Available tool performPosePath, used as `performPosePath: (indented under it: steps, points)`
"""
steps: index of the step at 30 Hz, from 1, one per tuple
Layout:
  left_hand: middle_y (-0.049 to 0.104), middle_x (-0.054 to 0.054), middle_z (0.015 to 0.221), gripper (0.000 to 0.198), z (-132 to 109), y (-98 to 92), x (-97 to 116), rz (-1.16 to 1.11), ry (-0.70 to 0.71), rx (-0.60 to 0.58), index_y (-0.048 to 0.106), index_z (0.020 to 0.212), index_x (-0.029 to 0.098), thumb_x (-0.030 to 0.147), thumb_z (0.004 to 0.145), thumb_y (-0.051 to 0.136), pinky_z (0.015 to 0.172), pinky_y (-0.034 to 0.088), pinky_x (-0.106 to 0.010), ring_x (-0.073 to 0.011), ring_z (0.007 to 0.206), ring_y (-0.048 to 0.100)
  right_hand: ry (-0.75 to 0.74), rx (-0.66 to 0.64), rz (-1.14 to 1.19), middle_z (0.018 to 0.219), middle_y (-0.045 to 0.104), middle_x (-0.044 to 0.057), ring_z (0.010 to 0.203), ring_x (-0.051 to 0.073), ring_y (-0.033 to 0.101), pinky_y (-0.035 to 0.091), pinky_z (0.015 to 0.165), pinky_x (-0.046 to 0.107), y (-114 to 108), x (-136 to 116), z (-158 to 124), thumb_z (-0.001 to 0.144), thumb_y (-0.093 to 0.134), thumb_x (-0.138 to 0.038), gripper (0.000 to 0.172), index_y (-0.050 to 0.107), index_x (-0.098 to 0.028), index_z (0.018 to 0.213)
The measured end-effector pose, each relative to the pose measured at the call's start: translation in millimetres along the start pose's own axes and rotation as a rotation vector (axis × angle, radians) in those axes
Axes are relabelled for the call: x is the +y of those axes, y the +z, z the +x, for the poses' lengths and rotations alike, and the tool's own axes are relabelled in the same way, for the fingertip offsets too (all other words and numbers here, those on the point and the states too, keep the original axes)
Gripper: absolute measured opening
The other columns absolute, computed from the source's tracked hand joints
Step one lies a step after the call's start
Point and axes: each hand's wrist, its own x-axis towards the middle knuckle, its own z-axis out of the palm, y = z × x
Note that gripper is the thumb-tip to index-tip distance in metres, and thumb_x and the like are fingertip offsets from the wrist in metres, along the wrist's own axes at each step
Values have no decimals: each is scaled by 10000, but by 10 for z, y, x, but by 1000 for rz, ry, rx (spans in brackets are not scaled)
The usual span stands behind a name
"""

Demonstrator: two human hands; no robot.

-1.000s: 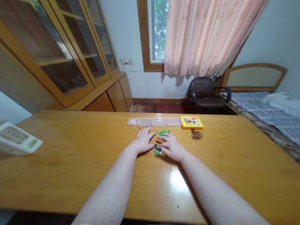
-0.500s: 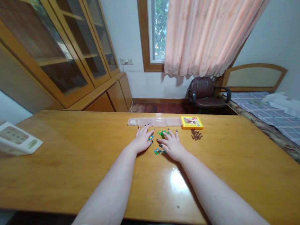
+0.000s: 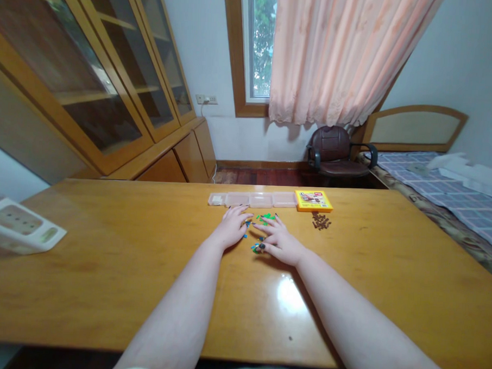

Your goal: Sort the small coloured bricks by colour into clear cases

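Both my hands lie flat on the wooden table (image 3: 104, 254), fingers stretched out over a scatter of small green and blue pieces (image 3: 264, 216). My left hand (image 3: 231, 228) rests palm down just left of the pieces. My right hand (image 3: 279, 241) covers part of the scatter, its thumb beside a few pieces at its near side. A row of clear plastic compartments (image 3: 253, 199) sits just beyond the fingers. To its right lies a yellow box (image 3: 313, 200), with a small pile of dark brown pieces (image 3: 321, 221) in front of it.
A white device (image 3: 18, 230) stands at the table's left edge. Behind the table are glass-door wooden cabinets (image 3: 91, 80), a brown armchair (image 3: 337, 153) under a curtained window, and a bed (image 3: 453, 199) at the right.
The right hand's fingers, spread half a second ago, have drawn together over the pieces. The left hand has shifted slightly. The view has drifted a little.
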Motion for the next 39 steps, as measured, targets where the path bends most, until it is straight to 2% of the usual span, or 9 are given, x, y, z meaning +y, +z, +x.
performPosePath:
  steps: [4, 8, 12, 17, 23, 28, 32, 36, 39]
  points:
    - [475, -61, 1372, 417, 8, 30, -19, -19, 18, 26, 613, 1177, 214, 131, 791, 480, 1113, 275, -437, -232, 1287, 383, -20, -62, -9, 1440, 410, -17, 1395, 283, 196, 47, 1106, 574, -18, -45, 8, 913, 432, -483, 323, 713, -353, 1007]
    - [481, -61, 1366, 419, 10, 64, -42, -31, 26, 35, 615, 1178, 221, 133, 787, 491, 1110, 276, -462, -246, 1283, 385, -5, -92, -38, 1494, 313, 10, 1398, 322, 159, 43, 1093, 594, -5, -81, 17, 876, 492, -505, 321, 677, -359, 1094]
    - [478, -73, 1368, 407, 9, 78, -35, -47, 17, 35, 615, 1185, 208, 145, 806, 481, 1115, 270, -458, -250, 1285, 381, -16, -128, -93, 1531, 223, 25, 1399, 351, 117, 30, 1084, 607, 64, -128, 38, 856, 493, -553, 413, 593, -377, 1215]
    - [490, -77, 1355, 399, 8, 85, -11, -48, -2, 23, 623, 1170, 215, 141, 805, 480, 1113, 269, -469, -242, 1283, 389, 226, -11, -211, 1520, 251, 56, 1393, 360, 120, 18, 1070, 625, 140, -77, 54, 921, 389, -490, 426, 507, -361, 1309]
    - [495, -68, 1351, 389, 2, 101, 4, -51, 9, 17, 629, 1158, 235, 148, 811, 478, 1105, 281, -473, -242, 1279, 398, 411, 112, -222, 1477, 340, 58, 1380, 360, 166, 32, 1066, 632, 155, 60, 61, 917, 409, -464, 388, 562, -354, 1257]
    - [512, -78, 1337, 368, 4, 126, 64, -36, 31, 8, 634, 1150, 222, 163, 822, 480, 1095, 305, -465, -247, 1262, 425, 507, 352, -84, 1401, 454, 73, 1359, 319, 252, 65, 1078, 615, 184, 222, 69, 933, 371, -389, 375, 621, -284, 1192]
    - [546, -89, 1298, 342, 16, 150, 109, -61, 19, 20, 633, 1142, 210, 194, 830, 496, 1058, 364, -450, -247, 1217, 474, 471, 670, 221, 1238, 584, 136, 1215, 271, 470, 264, 1064, 505, 225, 441, 52, 909, 368, -450, 433, 686, -188, 1042]
    - [610, -84, 1202, 312, 39, 218, 94, -191, 21, 123, 634, 1108, 183, 190, 843, 468, 1018, 416, -408, -218, 1135, 538, 530, 902, 740, 916, 690, 107, 884, 224, 637, 469, 850, 401, 272, 584, 58, 854, 403, -543, 469, 685, -168, 873]
    - [656, -76, 1083, 295, 61, 278, 70, -294, 4, 227, 637, 1059, 161, 166, 839, 441, 959, 460, -372, -195, 1040, 582, 541, 982, 969, 645, 636, 54, 641, 172, 605, 490, 683, 322, 257, 604, 88, 800, 442, -577, 468, 654, -167, 725]
